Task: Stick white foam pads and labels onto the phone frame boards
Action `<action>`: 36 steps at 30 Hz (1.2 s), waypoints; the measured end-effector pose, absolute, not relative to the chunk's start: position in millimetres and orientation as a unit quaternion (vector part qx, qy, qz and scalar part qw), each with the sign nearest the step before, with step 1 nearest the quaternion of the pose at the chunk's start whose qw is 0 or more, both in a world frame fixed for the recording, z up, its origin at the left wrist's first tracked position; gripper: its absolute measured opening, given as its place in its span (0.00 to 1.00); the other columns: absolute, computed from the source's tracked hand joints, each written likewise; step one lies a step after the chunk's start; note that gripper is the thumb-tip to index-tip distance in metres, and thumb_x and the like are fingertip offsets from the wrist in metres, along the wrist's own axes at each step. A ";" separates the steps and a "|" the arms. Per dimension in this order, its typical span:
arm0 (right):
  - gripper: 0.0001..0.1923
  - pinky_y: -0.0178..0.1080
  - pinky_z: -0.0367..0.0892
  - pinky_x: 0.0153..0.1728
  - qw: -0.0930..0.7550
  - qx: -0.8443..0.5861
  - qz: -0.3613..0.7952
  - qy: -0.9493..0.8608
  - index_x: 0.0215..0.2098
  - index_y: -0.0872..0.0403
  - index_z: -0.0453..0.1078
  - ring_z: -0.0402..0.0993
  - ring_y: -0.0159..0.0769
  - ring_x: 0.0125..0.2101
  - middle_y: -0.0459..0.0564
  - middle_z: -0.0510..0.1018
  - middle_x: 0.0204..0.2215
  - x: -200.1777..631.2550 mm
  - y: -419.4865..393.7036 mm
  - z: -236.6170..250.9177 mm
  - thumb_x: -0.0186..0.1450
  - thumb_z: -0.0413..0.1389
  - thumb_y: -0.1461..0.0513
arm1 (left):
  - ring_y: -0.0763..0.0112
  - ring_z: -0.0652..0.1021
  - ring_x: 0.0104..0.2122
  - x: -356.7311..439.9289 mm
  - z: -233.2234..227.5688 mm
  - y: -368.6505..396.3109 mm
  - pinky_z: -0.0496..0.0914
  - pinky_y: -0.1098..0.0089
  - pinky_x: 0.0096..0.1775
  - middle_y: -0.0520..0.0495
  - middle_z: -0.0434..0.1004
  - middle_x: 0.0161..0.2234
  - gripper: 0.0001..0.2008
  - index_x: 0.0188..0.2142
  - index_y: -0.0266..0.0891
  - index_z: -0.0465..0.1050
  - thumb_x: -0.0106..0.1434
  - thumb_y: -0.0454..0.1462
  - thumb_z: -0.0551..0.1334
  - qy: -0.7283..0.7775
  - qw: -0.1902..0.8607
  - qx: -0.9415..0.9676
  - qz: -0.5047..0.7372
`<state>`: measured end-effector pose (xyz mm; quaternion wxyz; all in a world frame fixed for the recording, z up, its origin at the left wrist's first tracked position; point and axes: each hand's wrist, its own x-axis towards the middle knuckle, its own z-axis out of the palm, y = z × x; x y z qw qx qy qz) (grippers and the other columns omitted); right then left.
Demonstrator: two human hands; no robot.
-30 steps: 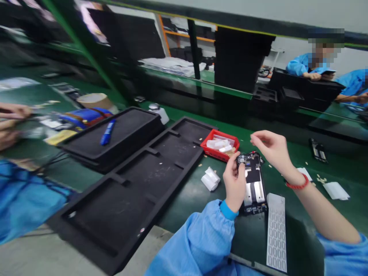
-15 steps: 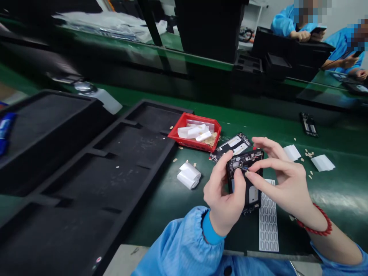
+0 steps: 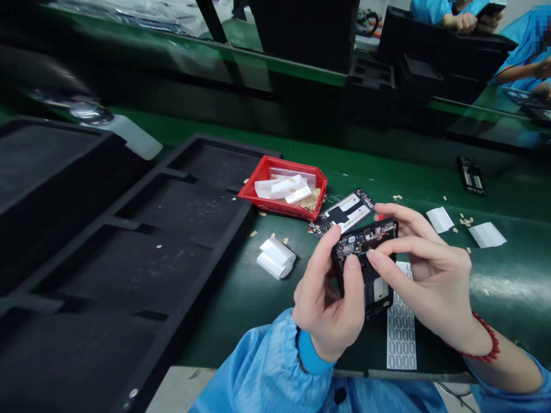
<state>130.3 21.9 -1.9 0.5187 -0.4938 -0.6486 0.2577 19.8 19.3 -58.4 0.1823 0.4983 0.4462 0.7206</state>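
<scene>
My left hand [image 3: 329, 310] is closed round the left side of an opened phone [image 3: 372, 288], its thumb lying over the exposed inside. The phone is tilted and shows small circuit parts along its upper end. Thumb and index finger of my right hand [image 3: 443, 281] are pinched together at those parts; what lies between the fingertips is too small to make out. Behind the phone lies another opened phone part [image 3: 350, 211] with pale strips. A sheet of printed stickers [image 3: 401, 344] is flat on the bench, partly under my right hand.
A red bin [image 3: 278, 207] holds white paper and tan scraps. Folded white paper [image 3: 275, 259] lies left of my hands, with more paper [image 3: 487, 235] to the right. Black compartment trays [image 3: 172, 229] fill the left. Another phone part [image 3: 472, 175] sits farther back. Co-workers' hands [image 3: 465, 23] show beyond.
The view has shifted slightly, so the far bench sits higher in the picture. Both hands stay at the phone, its angle a little changed. My right fingertips remain pinched at its upper parts.
</scene>
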 end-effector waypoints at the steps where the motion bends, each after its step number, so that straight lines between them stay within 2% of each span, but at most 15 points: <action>1: 0.07 0.50 0.75 0.54 0.522 -0.495 0.261 -0.644 0.31 0.49 0.78 0.77 0.44 0.52 0.51 0.78 0.53 129.3 21.7 -1.8 0.64 0.62 0.68 | 0.66 0.85 0.41 20.3 -58.7 19.2 0.80 0.71 0.44 0.48 0.85 0.47 0.24 0.58 0.41 0.73 0.63 0.26 0.64 0.446 0.180 0.497 0.723; 6: 0.07 0.45 0.77 0.51 0.533 -0.493 0.284 -0.626 0.30 0.50 0.77 0.77 0.43 0.52 0.51 0.78 0.51 126.5 20.6 -2.1 0.65 0.62 0.67 | 0.66 0.86 0.38 21.1 -58.8 18.2 0.81 0.70 0.40 0.47 0.85 0.46 0.23 0.58 0.40 0.74 0.63 0.27 0.64 0.458 0.149 0.505 0.716; 10: 0.07 0.45 0.78 0.50 0.536 -0.501 0.285 -0.617 0.29 0.50 0.76 0.78 0.44 0.52 0.52 0.79 0.50 124.8 19.7 -3.2 0.64 0.62 0.67 | 0.69 0.85 0.35 20.8 -57.1 17.7 0.81 0.72 0.37 0.48 0.86 0.45 0.23 0.57 0.40 0.74 0.62 0.27 0.64 0.463 0.147 0.496 0.720; 16: 0.07 0.44 0.78 0.49 0.541 -0.504 0.293 -0.606 0.29 0.51 0.76 0.79 0.43 0.50 0.52 0.78 0.50 123.3 19.1 -4.2 0.63 0.63 0.68 | 0.70 0.85 0.35 22.0 -53.2 18.9 0.80 0.75 0.39 0.50 0.86 0.42 0.25 0.55 0.41 0.76 0.59 0.25 0.66 0.448 0.155 0.488 0.733; 21: 0.08 0.45 0.78 0.50 0.543 -0.500 0.295 -0.606 0.29 0.51 0.76 0.79 0.43 0.50 0.52 0.79 0.50 122.5 18.4 -3.4 0.63 0.62 0.70 | 0.70 0.86 0.32 23.5 -50.3 19.5 0.81 0.74 0.37 0.50 0.86 0.39 0.23 0.54 0.39 0.76 0.59 0.25 0.66 0.451 0.154 0.489 0.731; 31: 0.08 0.44 0.78 0.49 0.552 -0.502 0.274 -0.607 0.28 0.53 0.75 0.80 0.42 0.48 0.54 0.79 0.48 120.3 16.9 -2.3 0.63 0.62 0.70 | 0.72 0.86 0.32 24.1 -47.0 20.7 0.80 0.76 0.37 0.51 0.87 0.39 0.26 0.53 0.38 0.76 0.55 0.22 0.65 0.443 0.153 0.489 0.736; 36: 0.08 0.40 0.77 0.49 0.557 -0.496 0.272 -0.608 0.28 0.53 0.76 0.80 0.40 0.49 0.53 0.79 0.48 119.4 16.4 -2.8 0.62 0.62 0.71 | 0.70 0.85 0.29 24.5 -45.5 20.3 0.81 0.74 0.33 0.49 0.87 0.37 0.22 0.50 0.37 0.76 0.57 0.24 0.66 0.455 0.148 0.489 0.730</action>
